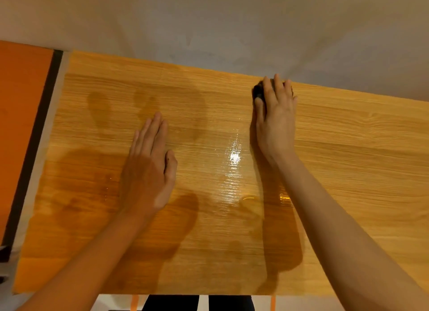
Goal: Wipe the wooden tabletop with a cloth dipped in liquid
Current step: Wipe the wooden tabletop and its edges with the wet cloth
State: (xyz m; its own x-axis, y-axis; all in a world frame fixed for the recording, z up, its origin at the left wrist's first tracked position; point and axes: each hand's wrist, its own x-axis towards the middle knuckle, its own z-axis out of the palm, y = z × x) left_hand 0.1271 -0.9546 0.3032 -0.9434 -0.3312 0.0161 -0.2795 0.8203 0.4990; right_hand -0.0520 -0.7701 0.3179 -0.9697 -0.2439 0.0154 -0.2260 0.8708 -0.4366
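Observation:
The wooden tabletop [348, 159] fills most of the view and runs up to a grey wall. My right hand [276, 120] lies at the far edge with straight fingers pressing a dark cloth [257, 92]; only a small part of the cloth shows past the fingers on the left. My left hand [148, 164] rests flat on the table left of the middle, fingers straight and together, holding nothing. A wet, shiny streak [234, 162] runs down the wood between the two hands.
An orange panel with a dark edge [21, 124] stands to the left of the table. The grey wall [209, 20] closes off the far side. Below the near edge, dark legs and orange strips [197, 303] show.

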